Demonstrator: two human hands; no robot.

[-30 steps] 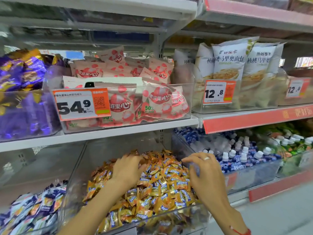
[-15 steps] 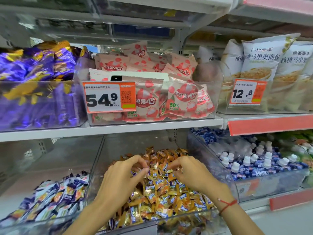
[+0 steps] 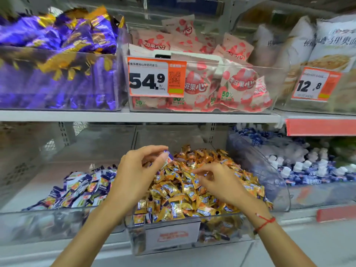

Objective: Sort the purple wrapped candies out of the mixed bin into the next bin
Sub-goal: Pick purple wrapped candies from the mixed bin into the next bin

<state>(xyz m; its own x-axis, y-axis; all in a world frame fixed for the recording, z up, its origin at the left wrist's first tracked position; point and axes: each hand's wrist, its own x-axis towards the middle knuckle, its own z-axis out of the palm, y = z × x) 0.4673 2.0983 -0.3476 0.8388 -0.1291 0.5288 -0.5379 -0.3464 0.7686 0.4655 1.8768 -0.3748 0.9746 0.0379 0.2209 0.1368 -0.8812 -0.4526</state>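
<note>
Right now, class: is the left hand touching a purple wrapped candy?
Touching. The head view shows the left hand pinching a purple wrapped candy between thumb and fingertips.

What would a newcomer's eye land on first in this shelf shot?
Probably the heap of orange candies in the lower middle bin, where the left hand pinches a purple wrapped candy above it. Next, the orange 54.9 price tag on the upper shelf's middle bin.

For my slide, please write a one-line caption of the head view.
Left hand lifts a purple candy from the orange-candy bin; right hand picks among wrappers.
</note>
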